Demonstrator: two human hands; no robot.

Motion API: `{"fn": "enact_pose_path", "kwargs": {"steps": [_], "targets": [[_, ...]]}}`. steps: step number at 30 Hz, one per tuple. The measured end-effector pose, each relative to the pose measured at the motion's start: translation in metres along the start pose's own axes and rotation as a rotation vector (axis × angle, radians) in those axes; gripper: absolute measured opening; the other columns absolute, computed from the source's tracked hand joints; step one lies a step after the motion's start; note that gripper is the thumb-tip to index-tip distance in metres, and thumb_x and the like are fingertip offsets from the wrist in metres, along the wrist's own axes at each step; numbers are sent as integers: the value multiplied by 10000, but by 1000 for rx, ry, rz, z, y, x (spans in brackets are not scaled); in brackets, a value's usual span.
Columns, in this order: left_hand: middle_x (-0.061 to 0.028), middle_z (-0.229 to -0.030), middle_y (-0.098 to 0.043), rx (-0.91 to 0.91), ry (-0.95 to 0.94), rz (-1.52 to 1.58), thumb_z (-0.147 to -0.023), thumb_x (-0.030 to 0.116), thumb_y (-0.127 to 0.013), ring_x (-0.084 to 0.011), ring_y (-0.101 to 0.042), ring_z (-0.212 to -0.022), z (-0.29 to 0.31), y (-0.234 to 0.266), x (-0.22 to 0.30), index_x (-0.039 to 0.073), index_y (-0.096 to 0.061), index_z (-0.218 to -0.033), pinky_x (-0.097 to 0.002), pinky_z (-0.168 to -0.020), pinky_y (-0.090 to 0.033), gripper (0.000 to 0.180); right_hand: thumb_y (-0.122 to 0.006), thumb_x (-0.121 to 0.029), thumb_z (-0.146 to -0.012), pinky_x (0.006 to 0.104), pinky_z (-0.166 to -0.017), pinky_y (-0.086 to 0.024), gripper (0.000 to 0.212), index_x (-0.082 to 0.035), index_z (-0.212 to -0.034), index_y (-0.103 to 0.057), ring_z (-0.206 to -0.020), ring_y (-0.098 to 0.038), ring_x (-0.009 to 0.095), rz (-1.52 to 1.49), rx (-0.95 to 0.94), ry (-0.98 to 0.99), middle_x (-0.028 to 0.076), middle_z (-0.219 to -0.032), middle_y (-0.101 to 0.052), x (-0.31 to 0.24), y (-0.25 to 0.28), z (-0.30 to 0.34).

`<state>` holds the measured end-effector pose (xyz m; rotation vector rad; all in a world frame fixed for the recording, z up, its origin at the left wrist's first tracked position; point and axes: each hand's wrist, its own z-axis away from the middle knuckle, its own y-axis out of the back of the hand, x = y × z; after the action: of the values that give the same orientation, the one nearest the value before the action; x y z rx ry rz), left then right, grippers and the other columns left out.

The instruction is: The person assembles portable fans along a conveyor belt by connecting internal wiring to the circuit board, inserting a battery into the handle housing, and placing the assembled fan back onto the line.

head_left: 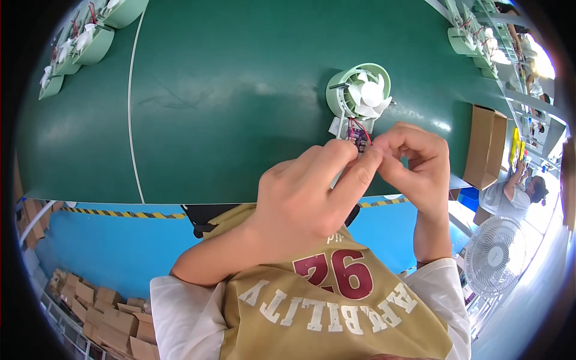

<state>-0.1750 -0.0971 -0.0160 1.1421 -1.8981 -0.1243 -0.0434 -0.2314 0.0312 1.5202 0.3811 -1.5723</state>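
A small fan (369,93) with a round pale green housing and white blades lies on the green table, its blades facing up. Below the housing, a small purple circuit board (359,137) shows, with thin red wires (362,125) running down to it from the fan. My left hand (309,186) is closed over the board's near end, its fingertips meeting those of my right hand; what it grips is hidden. With thumb and forefinger, my right hand (417,159) pinches at the end of a red wire beside the board.
More pale green fans (93,45) stand at the table's far left, and others (462,41) at the far right. An open cardboard box (485,147) sits at the right edge. Beyond are a white standing fan (495,256) and a seated person (510,195); cartons (114,321) are piled lower left.
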Motion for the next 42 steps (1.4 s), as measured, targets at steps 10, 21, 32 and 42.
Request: {"fn": "enact_pose_path", "kwargs": {"steps": [10, 21, 32, 42], "targets": [[-79, -823, -609, 60, 148, 198, -777, -31, -779, -171, -598, -590, 2, -8, -5, -20, -684, -925, -275, -450, -450, 176, -675, -36, -854, 199, -489, -362, 93, 34, -911, -697, -562, -512, 48, -365, -6, -314, 31, -712, -650, 2, -5, 1], [-44, -826, -559, 108, 36, 97, -805, 21, -764, -139, -577, -560, 6, -13, -9, -4, -654, -954, -266, -416, -435, 187, -670, -66, -895, 207, -435, -293, 146, 47, -983, -697, -528, -454, 56, -629, -100, -444, 34, -720, -618, 10, -7, -2], [-83, -865, -595, 36, 74, 124, -839, 10, -762, -179, -597, -629, 8, -8, -3, -11, -660, -949, -291, -472, -471, 151, -632, -136, -950, 202, -428, -270, 176, 26, -888, -666, -491, -414, 35, -607, -57, -563, 6, -675, -579, -10, -12, -4], [-66, -836, -567, 77, 165, 115, -830, -5, -753, -175, -603, -598, 6, -9, -1, -21, -633, -933, -292, -431, -465, 159, -632, -119, -958, 204, -402, -316, 150, 23, -932, -672, -520, -488, 50, -740, -46, -600, 17, -729, -612, -5, -13, -1]]}}
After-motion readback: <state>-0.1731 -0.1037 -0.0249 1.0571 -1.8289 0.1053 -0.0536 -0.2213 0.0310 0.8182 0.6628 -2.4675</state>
